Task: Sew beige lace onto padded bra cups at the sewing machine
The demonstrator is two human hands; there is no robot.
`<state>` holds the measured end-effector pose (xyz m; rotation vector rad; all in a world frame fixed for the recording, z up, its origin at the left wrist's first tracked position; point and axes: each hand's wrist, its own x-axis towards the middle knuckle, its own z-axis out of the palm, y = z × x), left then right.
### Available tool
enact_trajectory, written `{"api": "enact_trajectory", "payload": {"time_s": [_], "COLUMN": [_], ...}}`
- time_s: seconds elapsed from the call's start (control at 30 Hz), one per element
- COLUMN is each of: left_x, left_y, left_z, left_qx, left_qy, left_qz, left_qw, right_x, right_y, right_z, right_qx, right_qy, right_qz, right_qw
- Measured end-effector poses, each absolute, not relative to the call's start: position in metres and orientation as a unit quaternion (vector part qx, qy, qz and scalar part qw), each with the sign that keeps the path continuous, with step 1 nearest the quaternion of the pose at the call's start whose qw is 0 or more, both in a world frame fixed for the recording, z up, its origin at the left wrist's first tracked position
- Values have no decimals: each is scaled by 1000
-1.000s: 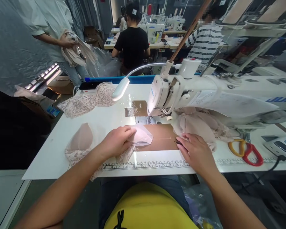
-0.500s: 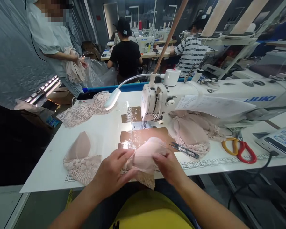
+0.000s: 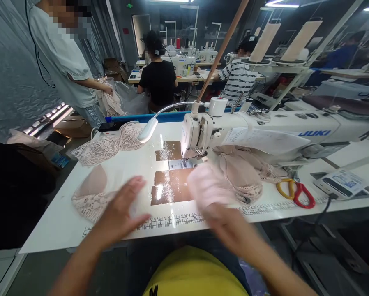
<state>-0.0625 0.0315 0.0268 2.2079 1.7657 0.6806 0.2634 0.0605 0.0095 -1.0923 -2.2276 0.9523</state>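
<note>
My right hand [image 3: 220, 218] grips a pale pink bra cup [image 3: 207, 185], blurred by motion, in front of the sewing machine's needle area. My left hand [image 3: 121, 213] holds nothing, its thumb and fingers apart, over the edge of a beige bra piece [image 3: 93, 185] with a lace lower part. Whether that hand touches the piece I cannot tell. More beige bra cups and lace [image 3: 241, 168] lie heaped right of the needle. The snips beside this heap are mostly hidden behind the held cup.
A white JUKI sewing machine [image 3: 249, 127] stands over the table [image 3: 53, 213], with a lit lamp [image 3: 148, 130] beside it. Scissors [image 3: 295, 192] with yellow and red handles lie right. A lace piece [image 3: 106, 144] lies back left. Other people sit or stand beyond.
My left hand has let go of the pale cup and moved left, opening. My right hand has carried the cup a little right and toward the machine. The view has shifted slightly.
</note>
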Motion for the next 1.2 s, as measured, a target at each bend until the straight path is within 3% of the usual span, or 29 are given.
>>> {"api": "enact_trajectory", "payload": {"time_s": [0.07, 0.17, 0.27, 0.33, 0.4, 0.5, 0.6, 0.7, 0.83, 1.0, 1.2], "left_x": [-24, 3, -10, -25, -35, -33, -20, -9, -2, -8, 4], "left_y": [22, 6, -3, -8, -13, -19, -18, -8, 13, 24, 22], "left_z": [39, 39, 24, 14, 9, 14, 24, 29, 21, 9, 17], "left_qx": [792, 770, 705, 657, 624, 605, 586, 573, 640, 548, 496], "left_qy": [495, 432, 538, 608, 622, 497, 316, 329, 460, 420, 437], "left_qz": [205, 193, 265, 308, 319, 303, 298, 317, 320, 262, 317], "left_qw": [292, 428, 378, 321, 349, 543, 684, 681, 525, 674, 680], "right_x": [230, 210, 223, 234, 238, 231, 220, 214, 211, 220, 223], "right_y": [48, 45, 52, 57, 61, 66, 67, 63, 59, 67, 75], "right_z": [20, 32, 44, 51, 54, 48, 30, 12, 2, 4, 2], "right_qx": [-301, -232, -222, -251, -308, -362, -332, -265, -226, -278, -343], "right_qy": [-847, -852, -842, -820, -790, -763, -690, -563, -457, -446, -521], "right_qz": [411, 419, 328, 272, 244, 343, 601, 772, 852, 825, 735], "right_qw": [153, 213, 367, 436, 471, 410, 231, 127, 121, 208, 266]}}
